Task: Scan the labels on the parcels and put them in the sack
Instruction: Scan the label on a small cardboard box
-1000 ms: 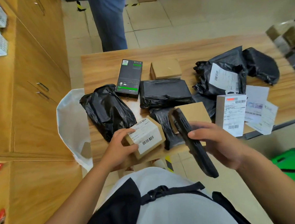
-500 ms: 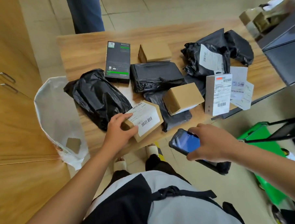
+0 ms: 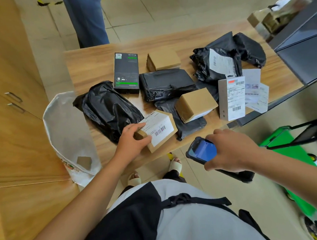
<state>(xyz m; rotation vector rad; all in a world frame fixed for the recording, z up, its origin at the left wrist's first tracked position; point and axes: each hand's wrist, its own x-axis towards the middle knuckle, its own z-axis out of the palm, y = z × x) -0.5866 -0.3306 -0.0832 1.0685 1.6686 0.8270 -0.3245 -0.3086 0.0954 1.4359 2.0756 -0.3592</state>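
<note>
Labelled cardboard parcel (image 3: 160, 130) gripped at the near edge of the worktop (image 3: 93, 64), white sack (image 3: 63, 124) to its left.
The left hand (image 3: 133, 141) pinches the parcel's left end, thumb on the white barcode label and fingers curled over the far side; the parcel touches a black bagged parcel (image 3: 108, 109). The right hand (image 3: 231, 151) curls round a dark scanner (image 3: 201, 151), its screen lit blue, off the worktop's edge near the parcel. The sack stands open against the worktop's left side with a small brown box (image 3: 84, 162) inside. Other black bags, cardboard boxes and an upright white labelled box (image 3: 232, 98) lie further back.
</note>
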